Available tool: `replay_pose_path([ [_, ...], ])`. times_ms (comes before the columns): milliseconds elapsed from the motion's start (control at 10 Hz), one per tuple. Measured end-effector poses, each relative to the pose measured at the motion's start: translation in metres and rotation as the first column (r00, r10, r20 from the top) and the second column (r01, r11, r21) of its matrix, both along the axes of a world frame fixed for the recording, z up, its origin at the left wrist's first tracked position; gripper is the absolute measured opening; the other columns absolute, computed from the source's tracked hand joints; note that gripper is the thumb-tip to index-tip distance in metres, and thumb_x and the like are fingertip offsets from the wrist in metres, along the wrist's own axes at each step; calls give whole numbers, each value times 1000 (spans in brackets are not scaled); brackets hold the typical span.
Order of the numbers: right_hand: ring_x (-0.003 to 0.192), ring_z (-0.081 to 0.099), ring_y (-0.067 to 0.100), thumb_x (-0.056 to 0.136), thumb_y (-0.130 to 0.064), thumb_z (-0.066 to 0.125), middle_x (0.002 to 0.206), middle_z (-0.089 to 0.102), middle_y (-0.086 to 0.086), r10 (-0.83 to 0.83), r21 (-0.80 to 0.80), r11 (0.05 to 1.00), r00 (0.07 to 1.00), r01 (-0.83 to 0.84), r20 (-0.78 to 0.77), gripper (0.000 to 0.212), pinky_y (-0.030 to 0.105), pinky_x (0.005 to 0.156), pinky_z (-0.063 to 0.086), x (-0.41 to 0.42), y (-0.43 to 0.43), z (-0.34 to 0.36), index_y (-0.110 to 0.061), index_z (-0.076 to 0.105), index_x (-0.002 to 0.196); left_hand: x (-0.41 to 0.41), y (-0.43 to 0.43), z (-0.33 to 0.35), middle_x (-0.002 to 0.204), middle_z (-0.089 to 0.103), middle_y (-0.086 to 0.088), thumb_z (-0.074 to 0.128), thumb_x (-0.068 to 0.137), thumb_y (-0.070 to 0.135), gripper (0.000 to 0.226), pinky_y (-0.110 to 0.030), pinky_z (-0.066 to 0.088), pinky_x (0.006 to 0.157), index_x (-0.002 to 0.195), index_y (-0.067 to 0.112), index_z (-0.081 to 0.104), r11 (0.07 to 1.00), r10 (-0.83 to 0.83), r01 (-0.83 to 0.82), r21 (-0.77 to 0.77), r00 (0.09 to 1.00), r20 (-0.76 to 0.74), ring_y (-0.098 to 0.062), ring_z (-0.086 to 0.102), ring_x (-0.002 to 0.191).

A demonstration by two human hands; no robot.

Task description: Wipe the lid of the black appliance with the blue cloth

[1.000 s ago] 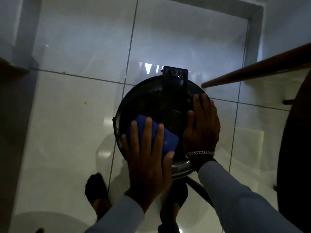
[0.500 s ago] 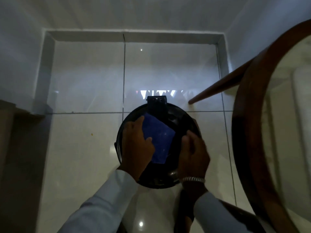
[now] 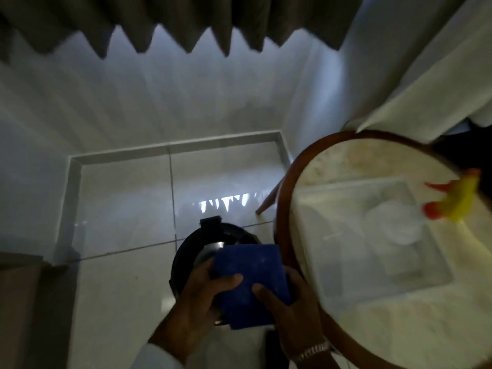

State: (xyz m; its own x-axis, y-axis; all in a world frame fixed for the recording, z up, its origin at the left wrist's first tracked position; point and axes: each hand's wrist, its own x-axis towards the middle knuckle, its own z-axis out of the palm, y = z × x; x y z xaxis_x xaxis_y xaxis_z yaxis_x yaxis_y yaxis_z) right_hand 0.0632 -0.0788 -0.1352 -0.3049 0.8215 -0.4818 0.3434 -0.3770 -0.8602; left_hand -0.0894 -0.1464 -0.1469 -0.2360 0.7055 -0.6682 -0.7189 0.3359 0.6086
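Blue cloth (image 3: 250,278) between both hands' grip, above black appliance (image 3: 191,251).

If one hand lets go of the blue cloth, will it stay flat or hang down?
The blue cloth is folded thick and looks flat between the left hand and right hand, so probably slightly stiff. Being cloth, it would likely droop from one grip. It seems light.

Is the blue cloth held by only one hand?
No, both the left hand and the right hand grip the blue cloth above the black appliance.
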Motion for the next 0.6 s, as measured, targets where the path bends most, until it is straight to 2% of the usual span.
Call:
replay_pose_path([
  [100,78,70,1,58,-31,90,87,73,-11,-136,235,965,988,115,78,60,25,64,56,84,53,75,-40,58,108,92,65,77,107,73,-18,80,64,7,49,-45,60,80,110,13,65,1000,18,-15,15,987,-158,-36,71,96],
  [200,84,66,9,69,-25,83,93,63,-18,-192,343,933,957,108,219,51,24,69,48,107,87,57,-42,51,106,137,100,76,109,70,-11,76,76,4,44,-39,60,81,115,16,59,997,43,-60,-41,943,-330,-25,70,95],
  [300,91,59,22,77,-22,77,107,65,5,-149,310,950,924,35,353,46,29,74,46,105,103,25,-24,51,116,153,108,70,107,65,5,63,83,2,48,-24,55,77,124,24,51,993,-41,-8,-114,905,-423,-8,63,94],
  [400,101,60,30,83,-21,70,119,63,17,57,146,978,861,-151,505,51,33,84,47,97,120,-7,-14,47,129,145,102,70,123,62,-3,57,87,0,46,-29,54,90,129,17,50,979,-145,61,-193,879,-455,-15,62,107],
  [500,116,55,32,84,-22,68,129,58,16,129,120,966,827,-229,547,55,34,95,45,98,126,-3,-13,45,133,134,90,88,120,63,-3,55,90,1,34,-37,52,98,114,26,56,977,-196,114,-178,802,-564,-22,61,115],
  [600,129,45,27,84,-32,67,142,48,11,66,272,930,841,-247,538,65,38,108,37,88,126,36,-13,38,139,108,80,132,131,59,-2,55,93,9,39,-34,45,105,130,19,51,984,-142,25,-174,698,-702,-18,55,120],
])
